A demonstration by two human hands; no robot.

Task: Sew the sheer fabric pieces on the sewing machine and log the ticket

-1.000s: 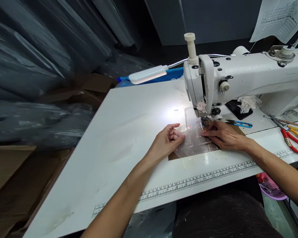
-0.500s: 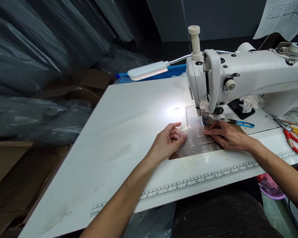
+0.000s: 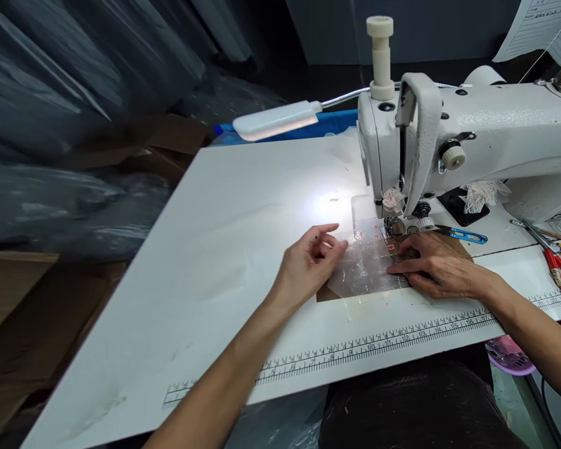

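Note:
A sheer translucent fabric point(image 3: 361, 268) with small red marks lies on a brown sheet point(image 3: 326, 294) under the presser foot point(image 3: 393, 227) of a white sewing machine point(image 3: 490, 131). My left hand point(image 3: 306, 265) is at the fabric's left edge, thumb and curled fingers pinched together there, forefinger stretched out. Resting on the fabric's right side just in front of the needle area, my right hand point(image 3: 442, 265) has its fingers extended and slightly apart. The palm side of that hand is hidden. Blue thread snips point(image 3: 467, 235) lie just behind it.
A lamp point(image 3: 275, 120) lights the white table point(image 3: 215, 249), which has a printed ruler point(image 3: 331, 357) along its front edge. Red-handled scissors point(image 3: 554, 265) lie at the right, lace scraps point(image 3: 479, 196) by the machine. Cardboard boxes point(image 3: 28, 312) stand left; a purple basket point(image 3: 514, 362) sits below.
The view has shifted a little closer to the machine. My left hand has moved slightly up and left. My right fingers have slid toward me, uncovering a red mark near the foot.

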